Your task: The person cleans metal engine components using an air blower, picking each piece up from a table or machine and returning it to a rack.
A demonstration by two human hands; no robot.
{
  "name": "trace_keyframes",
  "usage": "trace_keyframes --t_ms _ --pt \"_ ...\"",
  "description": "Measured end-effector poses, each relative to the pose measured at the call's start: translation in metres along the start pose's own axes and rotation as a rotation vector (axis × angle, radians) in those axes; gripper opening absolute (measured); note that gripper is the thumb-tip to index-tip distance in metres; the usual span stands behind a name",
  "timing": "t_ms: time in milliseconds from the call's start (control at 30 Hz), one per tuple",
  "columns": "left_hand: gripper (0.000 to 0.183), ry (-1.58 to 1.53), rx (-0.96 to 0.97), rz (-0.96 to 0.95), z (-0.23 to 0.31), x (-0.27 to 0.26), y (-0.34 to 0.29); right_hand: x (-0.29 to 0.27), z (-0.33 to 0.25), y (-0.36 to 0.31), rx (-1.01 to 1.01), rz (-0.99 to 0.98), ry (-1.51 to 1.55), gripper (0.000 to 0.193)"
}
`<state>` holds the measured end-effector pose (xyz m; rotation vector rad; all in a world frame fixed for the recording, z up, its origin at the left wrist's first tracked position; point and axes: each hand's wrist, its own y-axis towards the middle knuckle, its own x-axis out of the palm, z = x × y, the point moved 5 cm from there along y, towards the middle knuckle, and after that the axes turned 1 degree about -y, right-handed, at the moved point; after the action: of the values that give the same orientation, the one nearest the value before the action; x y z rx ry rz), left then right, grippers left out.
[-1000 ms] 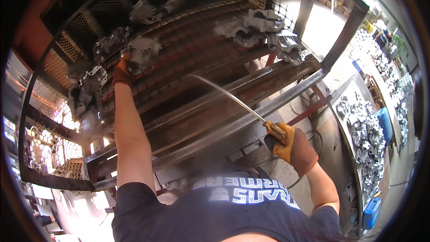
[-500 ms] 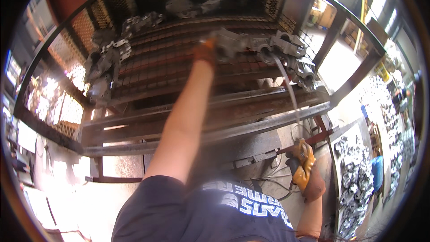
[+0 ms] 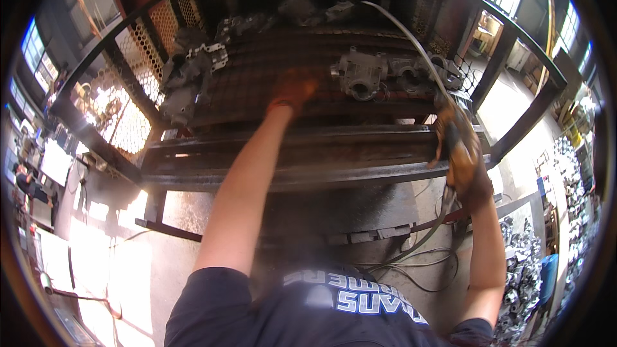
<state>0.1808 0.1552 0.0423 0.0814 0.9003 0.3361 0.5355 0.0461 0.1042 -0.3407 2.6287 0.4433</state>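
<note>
My left hand (image 3: 292, 90), in an orange glove and blurred by motion, reaches over the dark grated shelf (image 3: 257, 90) of a steel cage rack. It holds nothing and lies just left of a grey metal casting (image 3: 360, 74). My right hand (image 3: 459, 151), also gloved, grips a long thin curved metal rod (image 3: 411, 38). The rod arcs up and left over the castings at the right (image 3: 421, 71). A hose (image 3: 430, 238) hangs down from that hand.
More grey castings (image 3: 186, 80) lie at the shelf's left and along its back (image 3: 308, 9). Mesh walls (image 3: 128, 122) and steel bars (image 3: 520, 122) frame the rack. Cables lie on the floor (image 3: 411, 270). Bins of castings (image 3: 527, 263) stand at the right.
My left hand has swept from the left castings to the middle of the shelf. My right hand has risen from beside the rack to its right edge, swinging the rod up over the castings.
</note>
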Motion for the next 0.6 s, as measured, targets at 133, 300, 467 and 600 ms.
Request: trace_keyframes --t_ms 133,300,467,600 --pt "0.047 0.246 -0.110 0.192 -0.047 -0.051 0.030 0.051 -0.024 0.086 -0.220 -0.106 -0.118 0.048" --pt "0.043 0.499 -0.313 0.229 -0.147 -0.076 0.140 0.113 -0.049 0.156 -0.287 -0.169 -1.029 0.046" --pt "0.040 0.761 -0.300 0.335 -0.165 -0.093 0.206 0.101 -0.073 0.149 0.125 -0.207 -0.855 0.048" --pt "0.045 0.889 -0.249 0.335 -0.182 -0.080 0.261 0.085 -0.014 0.110 0.121 -0.248 -0.426 0.051"
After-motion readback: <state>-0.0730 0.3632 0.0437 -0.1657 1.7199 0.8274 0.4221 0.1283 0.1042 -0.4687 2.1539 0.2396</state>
